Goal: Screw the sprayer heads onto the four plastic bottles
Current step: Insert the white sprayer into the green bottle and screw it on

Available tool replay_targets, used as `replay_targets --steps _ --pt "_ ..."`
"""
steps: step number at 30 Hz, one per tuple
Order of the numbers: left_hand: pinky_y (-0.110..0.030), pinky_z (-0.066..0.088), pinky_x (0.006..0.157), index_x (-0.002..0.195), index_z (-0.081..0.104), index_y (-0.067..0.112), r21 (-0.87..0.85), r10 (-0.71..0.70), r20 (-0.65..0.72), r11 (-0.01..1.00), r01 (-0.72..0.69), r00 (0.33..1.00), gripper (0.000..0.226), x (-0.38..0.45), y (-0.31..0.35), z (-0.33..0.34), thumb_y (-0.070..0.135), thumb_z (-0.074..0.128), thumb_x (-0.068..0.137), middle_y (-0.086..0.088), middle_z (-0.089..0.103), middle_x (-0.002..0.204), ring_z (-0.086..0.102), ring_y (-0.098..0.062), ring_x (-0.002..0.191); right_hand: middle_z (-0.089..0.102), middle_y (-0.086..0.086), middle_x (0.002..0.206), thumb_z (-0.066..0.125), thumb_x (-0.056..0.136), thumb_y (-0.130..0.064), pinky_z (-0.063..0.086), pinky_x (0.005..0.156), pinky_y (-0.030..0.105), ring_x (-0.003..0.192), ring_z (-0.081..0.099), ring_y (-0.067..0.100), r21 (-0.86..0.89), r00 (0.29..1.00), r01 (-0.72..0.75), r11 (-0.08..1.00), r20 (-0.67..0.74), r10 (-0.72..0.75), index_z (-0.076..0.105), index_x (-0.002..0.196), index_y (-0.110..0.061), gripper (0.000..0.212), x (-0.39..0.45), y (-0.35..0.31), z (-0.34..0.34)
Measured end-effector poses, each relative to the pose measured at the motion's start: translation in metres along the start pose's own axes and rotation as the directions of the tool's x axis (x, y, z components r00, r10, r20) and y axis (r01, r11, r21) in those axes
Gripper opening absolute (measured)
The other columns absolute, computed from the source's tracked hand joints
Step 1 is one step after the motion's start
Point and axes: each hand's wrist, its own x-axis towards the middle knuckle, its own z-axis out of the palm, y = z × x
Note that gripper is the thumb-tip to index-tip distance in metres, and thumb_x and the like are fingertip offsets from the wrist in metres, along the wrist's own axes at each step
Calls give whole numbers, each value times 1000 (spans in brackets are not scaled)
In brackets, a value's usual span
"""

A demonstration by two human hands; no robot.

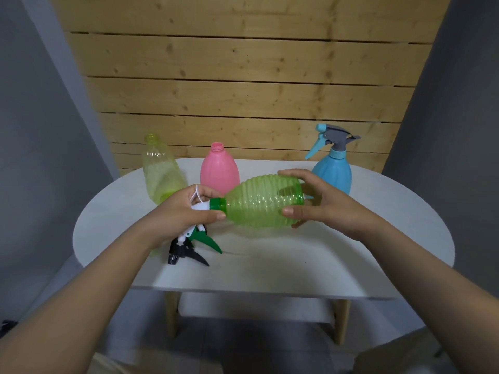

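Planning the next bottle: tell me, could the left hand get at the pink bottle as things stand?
Probably not yet: the left hand grips the sprayer head on the green bottle, which lies in front of the pink bottle.

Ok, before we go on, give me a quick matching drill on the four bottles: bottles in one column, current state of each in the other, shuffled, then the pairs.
Bottles:
1. blue bottle
2. pink bottle
3. yellow bottle
4. green ribbed bottle

States:
A. held sideways between both hands, green collar at its neck
B. upright at the back left, neck open
C. upright at the back right, sprayer head on
D. upright in the back middle, neck open

Pairs: 1-C, 2-D, 3-B, 4-A
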Motion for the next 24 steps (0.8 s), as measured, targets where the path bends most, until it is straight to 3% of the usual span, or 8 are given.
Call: replay_targets --steps 2,4,7,11,15,18,20,24 --pt "-36 48 49 93 60 29 4 50 13 999 -50 999 38 -3 3 2 26 83 63 -21 61 87 56 -26 57 64 15 98 68 65 -46 58 61 33 81 69 26 -28 999 -33 999 -44 32 56 121 -26 61 1 0 1" --pt "-46 53 69 91 61 28 7 110 20 994 -110 994 43 -6 7 4 30 87 56 -19 63 98 60 -34 77 69 6 86 56 67 -62 54 51 30 66 71 29 -58 993 -95 994 -75 90 60 116 -18 67 2 1 3" --pt "-39 51 82 88 62 29 30 141 2 990 -141 990 38 -6 6 5 27 85 59 -7 62 103 60 -21 91 74 1 77 45 62 -76 54 50 29 60 71 28 -65 979 -199 978 -62 195 65 109 -19 76 3 5 5" --pt "-38 49 62 93 62 28 37 72 -5 997 -72 997 33 -3 1 2 21 81 67 -10 66 93 59 -21 69 65 0 122 55 68 -70 59 78 40 94 71 20 -51 989 -145 988 -18 145 55 128 -24 75 2 7 6" --pt "-20 35 34 98 60 29 -4 5 -36 1000 -5 999 37 0 -1 -1 26 80 67 -13 60 73 48 -23 53 55 -2 129 76 66 -36 58 81 36 96 70 17 53 997 -74 996 1 74 41 136 -33 78 2 5 2" --pt "-27 39 43 102 59 28 -24 -2 -29 1000 1 1000 41 0 -2 -2 29 79 66 -17 59 76 48 -25 58 60 6 120 79 64 -20 59 78 35 92 70 21 50 1000 -20 999 -2 21 48 126 -35 71 3 3 1" --pt "-37 42 55 103 59 26 -27 18 -2 999 -18 1000 46 -2 0 -2 31 79 62 -22 62 91 51 -27 67 66 14 110 79 64 -30 59 74 36 88 69 23 23 998 -37 999 -48 38 53 122 -29 64 3 2 1" --pt "-35 46 61 96 60 25 -11 75 19 997 -75 997 45 -4 2 0 27 83 57 1 63 94 58 -17 67 69 18 96 61 59 -68 53 54 28 64 71 26 -81 990 -106 991 -106 97 61 112 -17 74 3 1 4"
